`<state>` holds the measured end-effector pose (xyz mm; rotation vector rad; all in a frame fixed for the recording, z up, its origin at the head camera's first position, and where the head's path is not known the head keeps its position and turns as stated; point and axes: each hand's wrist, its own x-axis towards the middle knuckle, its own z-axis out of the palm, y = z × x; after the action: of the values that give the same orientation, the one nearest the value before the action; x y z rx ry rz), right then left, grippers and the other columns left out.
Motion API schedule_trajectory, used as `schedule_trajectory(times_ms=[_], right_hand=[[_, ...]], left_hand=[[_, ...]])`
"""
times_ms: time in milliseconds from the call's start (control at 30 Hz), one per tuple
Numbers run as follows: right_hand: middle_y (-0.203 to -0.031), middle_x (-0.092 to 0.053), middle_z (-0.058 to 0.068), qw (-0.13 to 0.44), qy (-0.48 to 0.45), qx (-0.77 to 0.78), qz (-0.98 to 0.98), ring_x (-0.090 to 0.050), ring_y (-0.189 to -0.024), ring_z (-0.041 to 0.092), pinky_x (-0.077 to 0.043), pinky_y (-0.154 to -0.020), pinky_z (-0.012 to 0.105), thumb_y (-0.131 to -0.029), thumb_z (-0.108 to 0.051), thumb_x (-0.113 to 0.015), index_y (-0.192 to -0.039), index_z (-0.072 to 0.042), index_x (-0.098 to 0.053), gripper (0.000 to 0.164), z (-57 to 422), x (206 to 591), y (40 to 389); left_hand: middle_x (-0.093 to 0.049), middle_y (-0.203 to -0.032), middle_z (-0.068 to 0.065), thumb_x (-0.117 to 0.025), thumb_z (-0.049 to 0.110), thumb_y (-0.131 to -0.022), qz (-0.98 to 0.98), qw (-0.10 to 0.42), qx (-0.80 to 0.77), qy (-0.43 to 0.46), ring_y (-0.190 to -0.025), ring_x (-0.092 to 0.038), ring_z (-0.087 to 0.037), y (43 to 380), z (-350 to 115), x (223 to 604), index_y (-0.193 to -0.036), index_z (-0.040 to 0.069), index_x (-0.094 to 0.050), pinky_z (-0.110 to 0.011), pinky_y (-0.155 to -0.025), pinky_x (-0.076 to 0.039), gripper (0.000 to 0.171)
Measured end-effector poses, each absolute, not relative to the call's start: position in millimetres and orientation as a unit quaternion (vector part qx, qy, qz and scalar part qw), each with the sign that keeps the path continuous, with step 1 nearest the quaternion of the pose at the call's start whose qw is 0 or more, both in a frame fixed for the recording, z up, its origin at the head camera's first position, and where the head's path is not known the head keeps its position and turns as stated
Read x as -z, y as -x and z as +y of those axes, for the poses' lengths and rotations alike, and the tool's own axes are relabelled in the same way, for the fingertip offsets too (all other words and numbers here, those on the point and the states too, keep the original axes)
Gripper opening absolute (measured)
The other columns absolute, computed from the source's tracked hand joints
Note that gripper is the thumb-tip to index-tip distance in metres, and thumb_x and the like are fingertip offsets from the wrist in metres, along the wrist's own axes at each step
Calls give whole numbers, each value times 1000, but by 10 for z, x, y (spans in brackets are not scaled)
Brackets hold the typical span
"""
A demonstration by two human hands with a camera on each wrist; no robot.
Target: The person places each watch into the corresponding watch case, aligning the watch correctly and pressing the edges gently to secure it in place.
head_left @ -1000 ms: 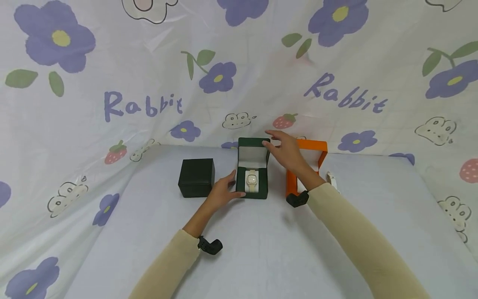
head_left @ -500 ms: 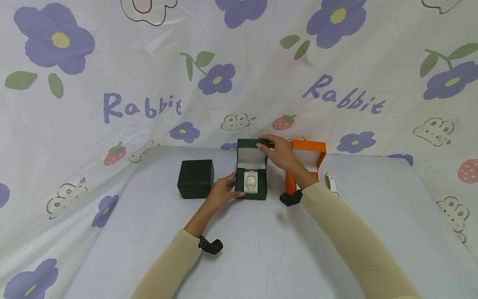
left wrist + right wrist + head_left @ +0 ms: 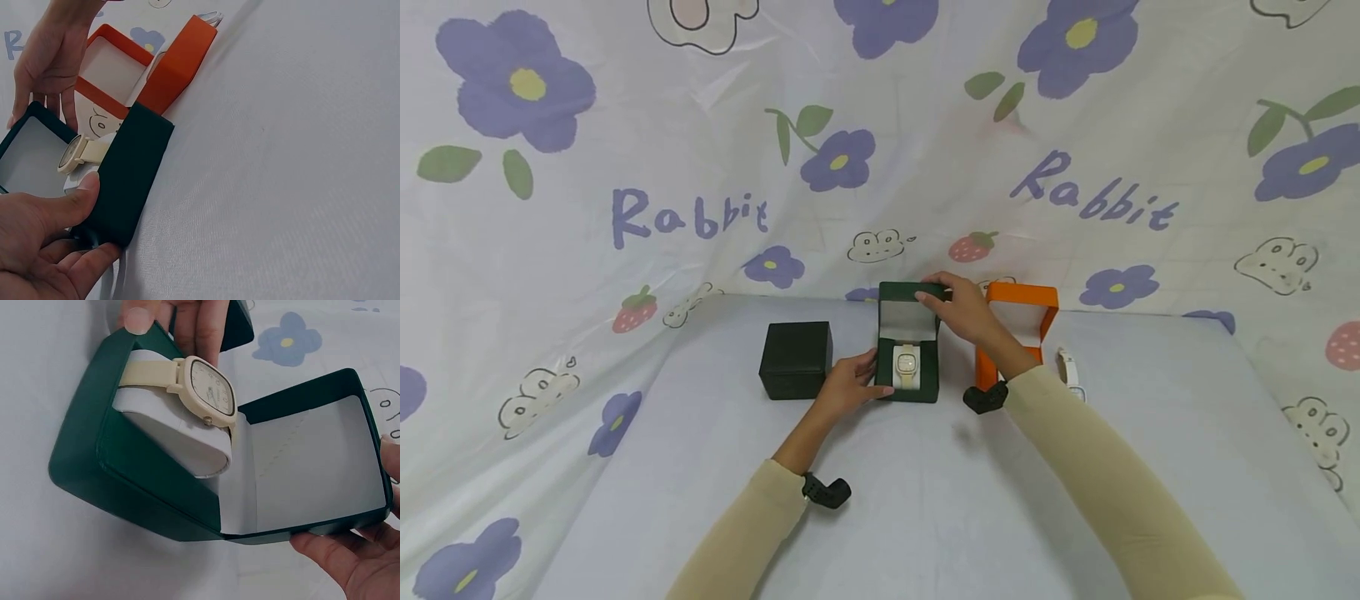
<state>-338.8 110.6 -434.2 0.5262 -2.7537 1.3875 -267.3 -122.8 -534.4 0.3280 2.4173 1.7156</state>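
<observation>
A green watch box (image 3: 929,371) stands with its lid raised in the middle of the table. Inside, a cream wristwatch (image 3: 209,390) is strapped round a white cushion (image 3: 181,434). My left hand (image 3: 847,383) grips the base at its left side, thumb over the front corner and fingers against the outer wall. At the upper right, my right hand (image 3: 966,310) holds the edge of the lid (image 3: 312,469) between thumb and fingers. The right wrist view shows the lid's white lining facing the watch.
A dark closed box (image 3: 796,358) sits left of the green one. To the right an orange box (image 3: 1022,293) stands with its lid up, partly behind my right forearm. Beside it lies a white-strapped watch (image 3: 1067,367). A patterned cloth (image 3: 925,183) hangs behind the table.
My right hand has come in from the right and slightly down onto the lid's edge, then stayed there. My left hand and the box hold about the same place.
</observation>
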Motion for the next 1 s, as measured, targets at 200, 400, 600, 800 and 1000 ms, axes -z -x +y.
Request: schedule_trajectory(times_ms=[200, 400, 600, 800, 1000], right_hand=[[-128, -63, 14, 9, -173, -449, -877, -57, -118, 34, -53, -100, 48, -102, -29, -64, -130, -6, -60, 37, 1093, 4353, 3358], [-129, -62, 12, 19, -172, -446, -878, -56, -119, 30, -48, -106, 48, -102, -31, -64, -131, -8, -59, 37, 1086, 4389, 3299], [-130, -61, 12, 36, -182, -447, -875, -55, -117, 30, -45, -109, 49, -102, -29, -64, -131, -6, -58, 37, 1078, 4421, 3247], [-129, -60, 15, 43, -194, -450, -871, -54, -114, 31, -45, -109, 53, -102, -27, -65, -130, -4, -58, 37, 1074, 4445, 3206], [-127, -60, 15, 47, -200, -457, -865, -54, -114, 31, -44, -110, 52, -101, -26, -66, -129, -4, -59, 36, 1076, 4449, 3167]], left_hand=[[-41, -155, -19, -83, 4, -84, 802, 83, -582, -106, -137, -48, -34, 2683, -1248, 5354, -152, -3, -39, -39, -107, -47, 81], [-42, -154, -19, -83, 3, -83, 792, 87, -595, -102, -137, -48, -33, 2684, -1248, 5361, -151, -3, -41, -39, -106, -47, 80], [-42, -154, -18, -84, 2, -82, 786, 87, -604, -99, -137, -48, -31, 2681, -1242, 5349, -151, -2, -42, -38, -106, -47, 80], [-42, -153, -18, -83, 0, -82, 785, 89, -606, -99, -137, -48, -32, 2683, -1249, 5341, -150, -3, -42, -39, -106, -47, 79], [-42, -153, -18, -83, 0, -83, 782, 96, -609, -95, -137, -47, -32, 2696, -1247, 5355, -150, -2, -42, -38, -106, -47, 79]])
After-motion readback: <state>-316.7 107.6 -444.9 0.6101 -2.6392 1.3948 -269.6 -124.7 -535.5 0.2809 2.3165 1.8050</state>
